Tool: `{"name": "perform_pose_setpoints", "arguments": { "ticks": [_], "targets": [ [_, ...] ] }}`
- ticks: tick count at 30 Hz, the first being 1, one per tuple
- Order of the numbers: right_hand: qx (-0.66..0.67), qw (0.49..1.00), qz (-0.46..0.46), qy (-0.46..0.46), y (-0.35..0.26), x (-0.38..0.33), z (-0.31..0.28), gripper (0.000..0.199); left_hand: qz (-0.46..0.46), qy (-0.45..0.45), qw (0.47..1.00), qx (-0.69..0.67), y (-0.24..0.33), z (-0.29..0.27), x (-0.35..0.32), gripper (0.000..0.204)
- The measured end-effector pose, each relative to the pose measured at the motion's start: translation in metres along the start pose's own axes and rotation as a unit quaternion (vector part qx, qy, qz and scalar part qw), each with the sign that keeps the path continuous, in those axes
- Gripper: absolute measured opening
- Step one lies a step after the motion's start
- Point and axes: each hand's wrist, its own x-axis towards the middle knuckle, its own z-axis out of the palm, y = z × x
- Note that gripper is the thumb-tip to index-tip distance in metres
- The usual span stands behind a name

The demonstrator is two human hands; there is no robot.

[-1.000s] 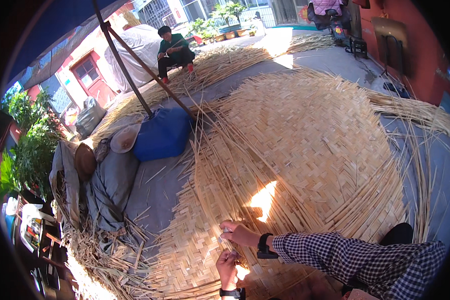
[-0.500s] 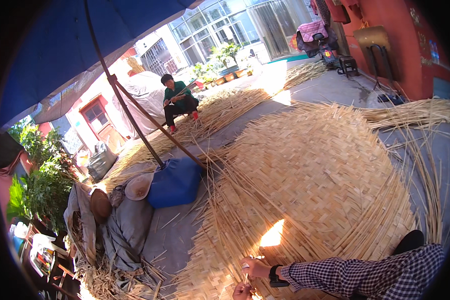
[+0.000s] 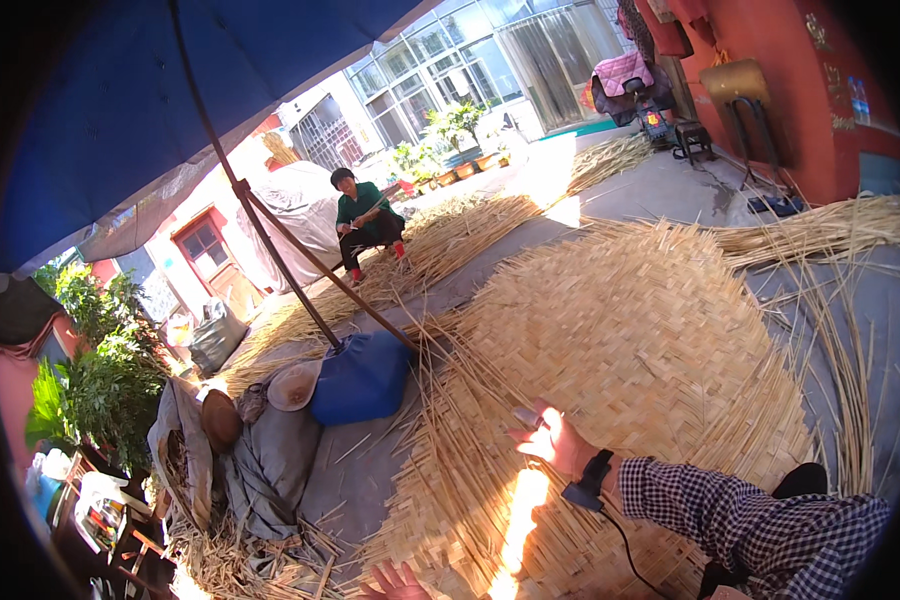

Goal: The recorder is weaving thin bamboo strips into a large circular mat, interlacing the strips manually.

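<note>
A large woven mat (image 3: 620, 330) of pale, flat strips spreads over the ground before me. My right hand (image 3: 560, 442) is raised above its near part, bright with sunlight. A small grey piece (image 3: 526, 415) shows at those fingers; its kind is too unclear to name. Around my right wrist is a black band (image 3: 592, 480) with a cable, below a checked sleeve. Low at the frame's edge, my left hand (image 3: 398, 582) has its fingers spread and holds nothing visible. Long loose strips (image 3: 470, 370) lie across the mat's left side.
A blue container (image 3: 362, 378) holds the pole of a blue canopy (image 3: 120, 130). Grey sacks (image 3: 270, 460) and hats lie left of it. Farther off, a person in green (image 3: 365, 215) crouches beside long strip bundles (image 3: 450, 245). More strips (image 3: 830, 230) lie at right.
My hands have come apart: the right has moved up and forward, the left toward the lower left with its fingers spreading. The view has shifted slightly.
</note>
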Motion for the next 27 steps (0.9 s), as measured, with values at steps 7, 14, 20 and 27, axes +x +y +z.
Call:
{"name": "perform_pose_setpoints", "arguments": {
  "ticks": [7, 14, 20, 27],
  "targets": [
    [-0.088, 0.987, -0.131, 0.020, -0.150, -0.102, 0.048, 0.059, 0.085, -0.076, 0.993, 0.015, -0.007, 0.036, -0.002, 0.090],
    [-0.099, 0.981, -0.162, 0.050, -0.192, -0.149, 0.040, 0.047, 0.029, -0.110, 0.993, 0.008, -0.036, 0.078, -0.022, 0.081],
    [-0.097, 0.983, -0.140, 0.064, -0.196, -0.154, 0.033, 0.043, 0.002, -0.127, 0.992, 0.004, -0.045, 0.083, -0.017, 0.069],
    [-0.208, 0.962, -0.143, 0.104, -0.191, -0.182, 0.028, 0.059, -0.064, -0.207, 0.976, 0.025, -0.038, 0.073, 0.000, 0.076]
  ]
}}
